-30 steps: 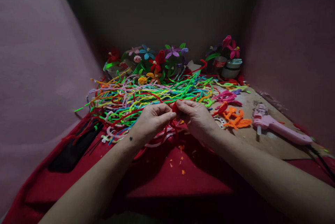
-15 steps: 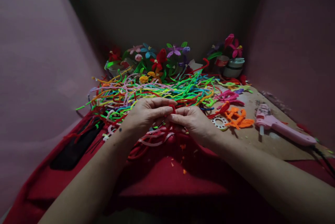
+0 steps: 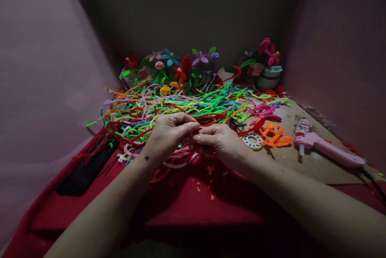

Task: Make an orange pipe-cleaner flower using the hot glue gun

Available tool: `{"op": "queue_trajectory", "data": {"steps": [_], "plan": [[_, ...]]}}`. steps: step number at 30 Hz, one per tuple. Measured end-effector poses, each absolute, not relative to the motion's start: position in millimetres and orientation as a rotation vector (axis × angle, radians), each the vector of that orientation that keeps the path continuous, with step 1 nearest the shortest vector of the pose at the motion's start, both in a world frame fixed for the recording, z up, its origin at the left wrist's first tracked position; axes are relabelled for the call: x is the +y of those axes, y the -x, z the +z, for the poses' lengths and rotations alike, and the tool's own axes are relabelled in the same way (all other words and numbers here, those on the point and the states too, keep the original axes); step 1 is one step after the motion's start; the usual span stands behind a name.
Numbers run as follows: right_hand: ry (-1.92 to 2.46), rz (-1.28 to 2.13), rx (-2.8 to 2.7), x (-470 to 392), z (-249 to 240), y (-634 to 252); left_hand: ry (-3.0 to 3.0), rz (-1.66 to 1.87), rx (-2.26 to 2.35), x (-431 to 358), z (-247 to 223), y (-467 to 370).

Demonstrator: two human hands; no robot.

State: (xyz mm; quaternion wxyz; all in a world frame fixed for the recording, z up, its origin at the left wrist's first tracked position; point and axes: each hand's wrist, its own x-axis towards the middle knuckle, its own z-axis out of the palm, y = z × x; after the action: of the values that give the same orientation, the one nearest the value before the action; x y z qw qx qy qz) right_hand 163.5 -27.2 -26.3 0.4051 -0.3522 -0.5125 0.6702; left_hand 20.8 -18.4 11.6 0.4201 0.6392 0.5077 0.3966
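Note:
My left hand and my right hand meet fingertip to fingertip above the front of the table. Both are closed in a pinch on a red pipe cleaner, most of which the fingers hide. Just beyond them spreads a tangled heap of pipe cleaners in green, pink, yellow, orange and red. Below my wrists, a few pink and red pipe cleaners curve over the red cloth. A looped red piece lies to the right of my right hand.
On the cardboard at the right rest a pink hot glue gun, orange pipe-cleaner pieces, pink pieces and a white ring with holes. Pipe-cleaner flowers and a jar stand behind. A dark flat object lies left.
My left hand has shifted slightly, its wrist moving right. The red pipe cleaner that stood up between my fingertips now shows less, lower between them.

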Motion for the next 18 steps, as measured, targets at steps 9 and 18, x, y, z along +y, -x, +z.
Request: {"op": "queue_trajectory", "data": {"steps": [9,18], "plan": [[0.948,1.554,-1.336,-28.8,-19.5,-162.2,-2.193,1.133,1.335,-22.1,3.2,-19.5],[0.926,1.646,-1.283,-28.1,-24.3,-162.4,-1.737,0.871,1.271,-15.5,9.6,-16.3]]}}
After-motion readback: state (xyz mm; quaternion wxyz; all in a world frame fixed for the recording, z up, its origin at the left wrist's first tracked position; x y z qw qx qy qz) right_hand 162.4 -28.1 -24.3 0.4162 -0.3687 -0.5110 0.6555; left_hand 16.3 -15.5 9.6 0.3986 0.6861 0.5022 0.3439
